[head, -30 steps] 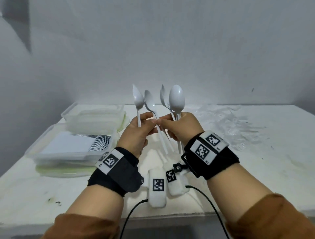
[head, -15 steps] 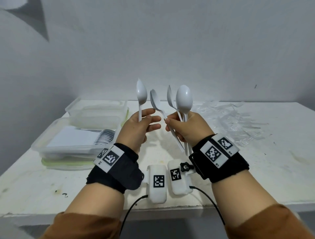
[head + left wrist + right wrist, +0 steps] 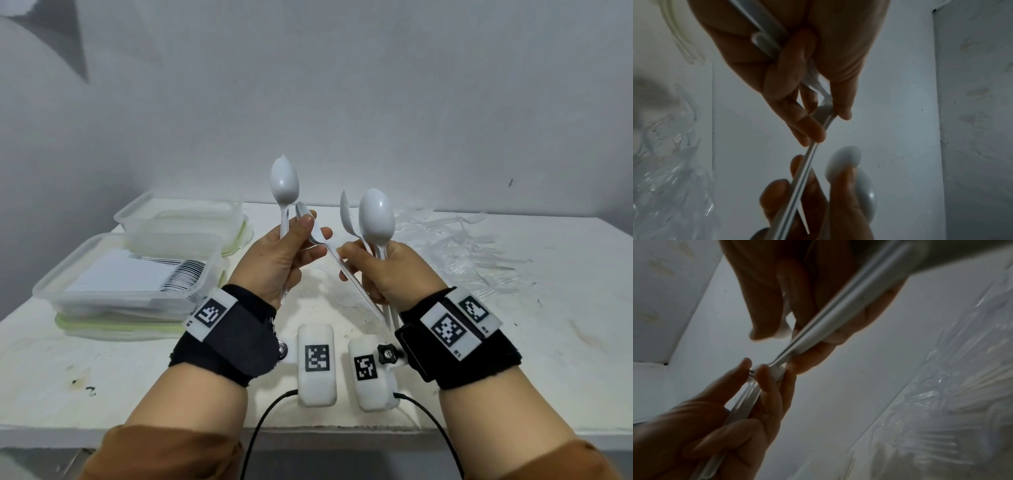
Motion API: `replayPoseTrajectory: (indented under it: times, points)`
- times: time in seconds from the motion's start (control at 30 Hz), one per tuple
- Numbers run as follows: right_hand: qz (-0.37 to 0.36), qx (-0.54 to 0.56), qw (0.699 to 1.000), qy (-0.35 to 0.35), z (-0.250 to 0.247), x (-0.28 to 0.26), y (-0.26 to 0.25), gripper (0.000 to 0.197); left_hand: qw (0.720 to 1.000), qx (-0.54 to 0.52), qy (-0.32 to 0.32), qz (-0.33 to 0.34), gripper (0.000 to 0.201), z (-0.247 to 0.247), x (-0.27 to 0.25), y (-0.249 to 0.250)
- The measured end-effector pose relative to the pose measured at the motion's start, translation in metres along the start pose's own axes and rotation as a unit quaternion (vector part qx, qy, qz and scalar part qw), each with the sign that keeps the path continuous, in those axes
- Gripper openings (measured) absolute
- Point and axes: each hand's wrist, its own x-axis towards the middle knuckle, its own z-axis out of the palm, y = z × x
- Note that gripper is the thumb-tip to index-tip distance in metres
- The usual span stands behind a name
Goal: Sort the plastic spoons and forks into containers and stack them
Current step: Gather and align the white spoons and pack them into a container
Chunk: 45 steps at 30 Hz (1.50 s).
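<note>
Four white plastic spoons (image 3: pixel 376 219) stood bowl-up above the white table's (image 3: pixel 513 342) near edge: the left hand (image 3: pixel 274 260) pinched one upright and a slanted one; the right hand (image 3: pixel 387 274) gripped the others' handles.

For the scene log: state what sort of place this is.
Probably a bare workroom or recording corner, not a kitchen: a scuffed white table set against plain grey walls, with stacked clear plastic lidded containers and crumpled clear plastic wrapping on it.
</note>
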Motion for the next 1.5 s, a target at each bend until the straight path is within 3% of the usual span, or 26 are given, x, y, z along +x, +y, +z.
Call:
replayPoseTrajectory:
  times: [0.13,0.3,0.53,0.67,0.9,1.07,1.2,1.37,1.5]
  points:
    - [-0.011,0.039,0.999,0.011,-0.005,0.003,0.003,0.038,1.0,0.004,0.011,0.001,0.02,0.009,0.001,-0.003]
    - [-0.018,0.051,0.998,0.024,-0.015,0.01,0.008,0.014,0.999,0.008,0.03,0.011,0.036,0.016,0.001,-0.004]
    - [-0.06,0.025,0.998,0.013,-0.024,0.013,0.01,0.018,0.999,0.011,0.038,0.01,0.033,0.024,0.003,-0.011]
    - [-0.055,-0.017,0.998,-0.001,-0.025,0.013,0.008,0.018,0.999,0.021,0.036,0.009,0.022,0.028,0.004,-0.012]
    - [-0.07,-0.014,0.997,-0.03,-0.023,0.011,0.008,0.024,0.999,0.016,0.02,0.032,0.036,0.035,0.002,-0.008]
    - [-0.069,-0.015,0.997,-0.045,-0.026,0.011,0.005,0.027,0.999,0.011,0.027,0.035,0.017,0.035,0.001,-0.007]
    - [-0.05,-0.042,0.998,-0.02,-0.032,0.015,0.006,0.024,0.997,-0.007,0.052,0.053,0.025,0.031,0.003,-0.005]
    - [-0.052,-0.04,0.998,0.012,-0.036,0.02,0.009,0.023,0.996,0.0,0.067,0.051,0.013,0.029,0.003,-0.005]
    - [-0.095,-0.092,0.991,-0.025,-0.034,0.017,0.006,0.046,0.997,0.019,0.063,0.04,0.014,0.031,0.001,-0.007]
